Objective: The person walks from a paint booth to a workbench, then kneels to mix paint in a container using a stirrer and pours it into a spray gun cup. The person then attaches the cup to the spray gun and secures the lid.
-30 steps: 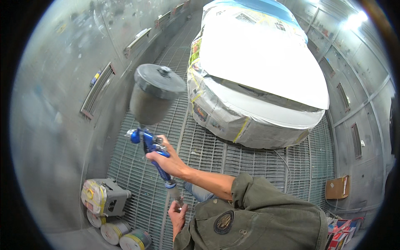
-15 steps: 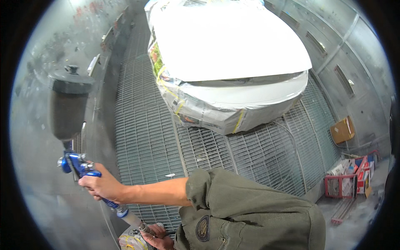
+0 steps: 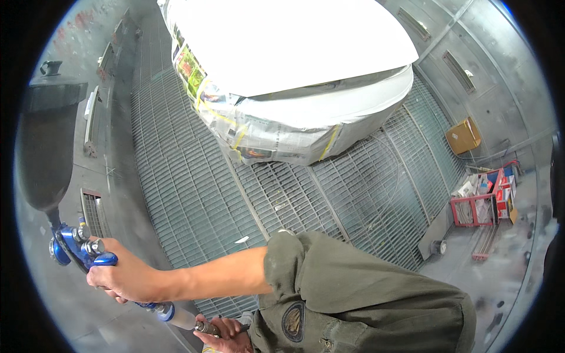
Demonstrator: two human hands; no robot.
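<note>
My right hand point(image 3: 129, 273) grips the handle of a blue spray gun point(image 3: 76, 241) at the far left, its forearm bare below a rolled olive sleeve. A large dark grey paint cup point(image 3: 50, 141) with a lid stands upright on top of the gun. At the bottom centre my left hand point(image 3: 226, 338) is closed on the metal air fitting point(image 3: 206, 326) under the gun's cylindrical inline attachment point(image 3: 176, 313). A car point(image 3: 294, 47) with a white upper panel and newspaper-and-tape masking round its lower part is beyond both hands, apart from the gun.
Grated floor point(image 3: 188, 194) runs round the car, with a thin hose point(image 3: 395, 176) lying on it. Grey booth walls with vents point(image 3: 459, 70) curve up both sides. At the right are a cardboard box point(image 3: 464, 138) and a red rack point(image 3: 471, 212) of boxes and supplies.
The spray gun and my right hand have swung to the far left edge, while my left hand has dropped toward the bottom. The car now appears farther left and higher as the view shifted.
</note>
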